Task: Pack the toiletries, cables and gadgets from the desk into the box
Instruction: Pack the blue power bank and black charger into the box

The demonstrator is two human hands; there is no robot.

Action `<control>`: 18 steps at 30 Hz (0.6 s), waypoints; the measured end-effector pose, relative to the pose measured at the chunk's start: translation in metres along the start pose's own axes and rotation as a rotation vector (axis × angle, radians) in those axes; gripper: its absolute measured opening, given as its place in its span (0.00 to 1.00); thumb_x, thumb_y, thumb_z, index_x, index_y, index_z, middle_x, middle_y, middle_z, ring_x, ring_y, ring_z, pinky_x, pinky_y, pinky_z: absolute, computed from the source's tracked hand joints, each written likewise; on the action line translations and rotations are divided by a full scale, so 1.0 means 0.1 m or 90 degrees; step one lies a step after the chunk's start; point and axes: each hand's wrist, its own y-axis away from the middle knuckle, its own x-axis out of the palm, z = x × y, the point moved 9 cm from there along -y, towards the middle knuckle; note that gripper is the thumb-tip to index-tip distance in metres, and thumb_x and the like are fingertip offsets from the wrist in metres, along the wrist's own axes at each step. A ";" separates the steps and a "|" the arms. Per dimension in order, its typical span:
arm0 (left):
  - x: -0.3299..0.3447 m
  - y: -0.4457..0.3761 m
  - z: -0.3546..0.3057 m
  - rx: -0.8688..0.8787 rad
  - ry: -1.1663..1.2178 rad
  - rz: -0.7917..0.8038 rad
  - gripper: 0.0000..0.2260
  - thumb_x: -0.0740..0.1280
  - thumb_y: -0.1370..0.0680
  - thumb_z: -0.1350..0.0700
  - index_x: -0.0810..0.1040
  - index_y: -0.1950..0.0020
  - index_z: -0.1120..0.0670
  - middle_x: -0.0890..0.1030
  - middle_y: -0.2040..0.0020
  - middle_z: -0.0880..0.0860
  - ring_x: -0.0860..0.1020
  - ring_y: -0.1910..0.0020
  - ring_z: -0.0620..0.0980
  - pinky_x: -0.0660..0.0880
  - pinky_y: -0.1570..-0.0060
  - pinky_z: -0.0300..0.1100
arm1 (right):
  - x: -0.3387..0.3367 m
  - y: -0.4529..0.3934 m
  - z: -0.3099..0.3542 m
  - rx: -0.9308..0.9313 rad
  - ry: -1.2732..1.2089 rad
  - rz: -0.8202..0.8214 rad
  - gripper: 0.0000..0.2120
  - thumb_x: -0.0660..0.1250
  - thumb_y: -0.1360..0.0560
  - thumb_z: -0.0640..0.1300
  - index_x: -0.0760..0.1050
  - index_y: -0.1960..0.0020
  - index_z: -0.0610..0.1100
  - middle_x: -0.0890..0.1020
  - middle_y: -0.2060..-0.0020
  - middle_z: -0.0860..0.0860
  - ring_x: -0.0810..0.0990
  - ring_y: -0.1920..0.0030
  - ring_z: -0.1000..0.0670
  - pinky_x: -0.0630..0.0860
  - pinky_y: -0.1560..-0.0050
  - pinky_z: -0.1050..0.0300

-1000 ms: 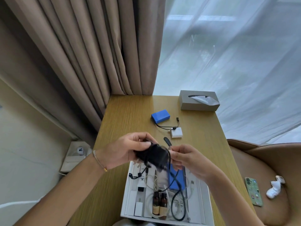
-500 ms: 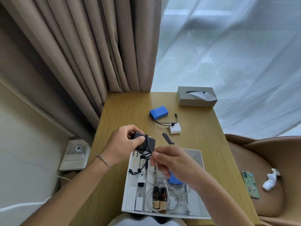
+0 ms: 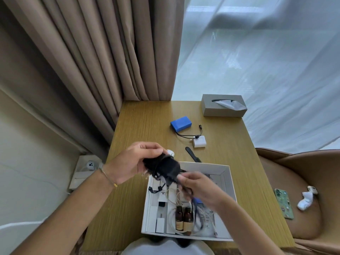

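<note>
Black charger brick [image 3: 165,169], gripped in left hand [image 3: 128,163] above white box [image 3: 227,174], now carries more turns than a second ago as right hand [image 3: 199,188] pinches its cable [image 3: 185,187], so it's nearly bundled for packing.

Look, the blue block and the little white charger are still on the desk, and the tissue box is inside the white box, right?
Not quite. The head view shows the tissue box on the desk, at its far right corner, well apart from the white box. The blue block and little white charger are on the desk, as you said.
</note>
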 end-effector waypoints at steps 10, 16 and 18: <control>-0.08 0.08 -0.10 0.063 -0.607 -0.322 0.05 0.73 0.27 0.47 0.81 0.60 0.46 0.82 0.64 0.44 0.80 0.65 0.41 0.79 0.66 0.38 | -0.01 0.16 0.73 -0.106 0.028 -0.093 0.17 0.59 0.15 0.43 0.77 0.61 0.42 0.69 0.74 0.53 0.66 0.73 0.53 0.67 0.69 0.62; -0.35 0.03 0.00 0.110 -0.119 -0.389 0.06 0.71 0.22 0.56 0.83 0.52 0.59 0.84 0.59 0.55 0.80 0.63 0.52 0.76 0.70 0.43 | 0.48 0.21 0.31 -0.052 0.013 -0.001 0.17 0.58 0.15 0.46 0.77 0.60 0.47 0.72 0.73 0.53 0.70 0.71 0.52 0.71 0.64 0.60; -0.33 -0.02 0.14 0.071 0.047 -0.298 0.13 0.70 0.22 0.56 0.81 0.46 0.65 0.82 0.54 0.60 0.80 0.60 0.54 0.75 0.67 0.42 | 0.52 0.20 0.15 -0.028 -0.016 0.012 0.18 0.57 0.14 0.45 0.76 0.61 0.47 0.71 0.73 0.52 0.70 0.70 0.51 0.72 0.61 0.58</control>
